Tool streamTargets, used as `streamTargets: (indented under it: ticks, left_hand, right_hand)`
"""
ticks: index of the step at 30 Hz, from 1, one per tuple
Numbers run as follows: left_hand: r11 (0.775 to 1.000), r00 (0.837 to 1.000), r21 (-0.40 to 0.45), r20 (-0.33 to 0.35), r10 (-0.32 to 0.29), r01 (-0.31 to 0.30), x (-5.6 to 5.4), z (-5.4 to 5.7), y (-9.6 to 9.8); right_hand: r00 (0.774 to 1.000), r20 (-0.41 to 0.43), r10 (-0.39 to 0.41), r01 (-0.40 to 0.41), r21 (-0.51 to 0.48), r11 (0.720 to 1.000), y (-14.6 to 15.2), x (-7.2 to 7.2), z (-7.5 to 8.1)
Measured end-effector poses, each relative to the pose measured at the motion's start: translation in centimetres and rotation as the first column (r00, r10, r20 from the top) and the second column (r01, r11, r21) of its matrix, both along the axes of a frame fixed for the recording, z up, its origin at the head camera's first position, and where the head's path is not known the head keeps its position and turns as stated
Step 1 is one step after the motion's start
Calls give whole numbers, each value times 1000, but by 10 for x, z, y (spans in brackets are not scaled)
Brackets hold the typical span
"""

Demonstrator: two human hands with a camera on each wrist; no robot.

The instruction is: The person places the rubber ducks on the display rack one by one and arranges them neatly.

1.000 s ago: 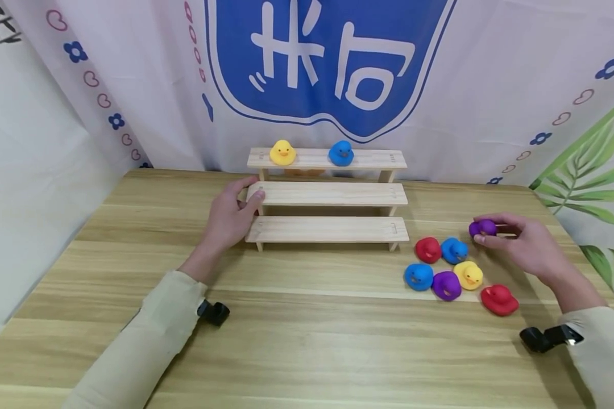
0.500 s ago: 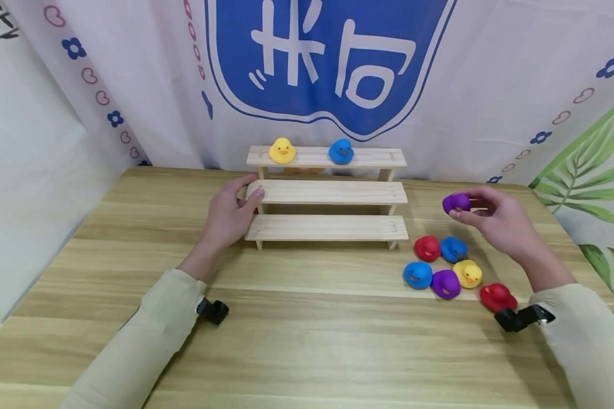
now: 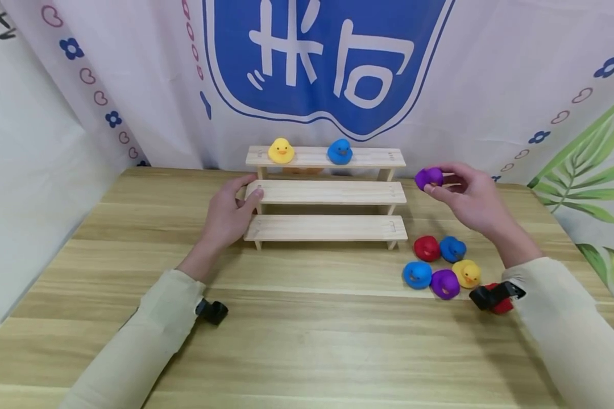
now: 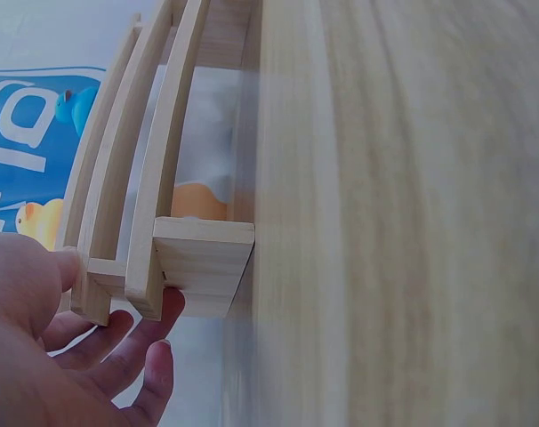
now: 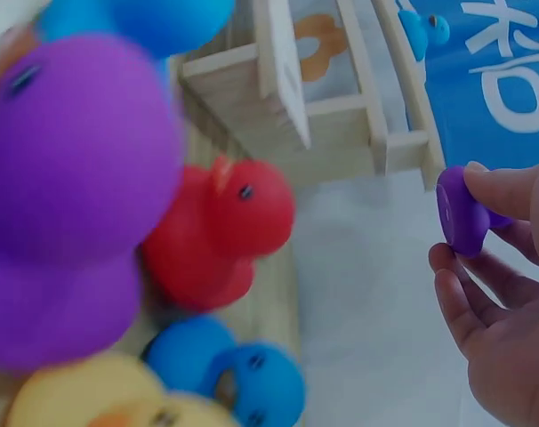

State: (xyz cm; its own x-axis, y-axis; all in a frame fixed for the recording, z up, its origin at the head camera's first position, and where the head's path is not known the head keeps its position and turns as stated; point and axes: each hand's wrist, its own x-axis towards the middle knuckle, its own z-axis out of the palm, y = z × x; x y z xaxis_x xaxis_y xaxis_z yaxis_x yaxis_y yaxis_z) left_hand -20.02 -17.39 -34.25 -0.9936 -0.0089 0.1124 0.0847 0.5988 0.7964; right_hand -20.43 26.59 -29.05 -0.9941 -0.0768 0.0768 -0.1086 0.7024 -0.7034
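Note:
A three-tier wooden shelf (image 3: 327,228) stands at the back of the table. My left hand (image 3: 230,211) grips the left end of its middle tier, thumb on top; in the left wrist view the fingers (image 4: 140,351) reach under the boards. To the right of the shelf, my right hand (image 3: 476,196) pinches a purple rubber duck (image 3: 430,179) between thumb and fingers, off the table. That duck (image 5: 465,212) also shows in the right wrist view. On the top tier sit a yellow duck (image 3: 281,151) on the left and a blue duck (image 3: 340,151) right of centre.
At the right of the table lies a loose group: a red duck (image 3: 427,248), two blue ducks, a purple duck (image 3: 445,283) and a yellow duck (image 3: 467,274). Another red duck (image 3: 502,305) is partly hidden by the right wrist camera (image 3: 496,295). A printed curtain (image 3: 174,113) hangs behind the shelf.
My right hand has carried the purple duck leftward and away from me, up toward the shelf's right end. The left hand has kept its hold on the shelf.

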Motion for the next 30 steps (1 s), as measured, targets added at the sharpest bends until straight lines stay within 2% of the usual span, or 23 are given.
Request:
streamTargets:
  ticks: [13, 21, 30]
  left_hand:
    - [1000, 1000, -2, 24, 15, -15, 2, -1, -1]
    - [1000, 1000, -2, 11, 6, -6, 2, 0, -2]
    - [1000, 1000, -7, 5, -4, 4, 1, 0, 0]
  right_hand:
    - [995, -63, 74, -78, -60, 995, -40, -23, 15]
    - [992, -100, 81, -88, -71, 994, -55, -35, 15]
    - [994, -81, 76, -81, -67, 994, -65, -44, 12]
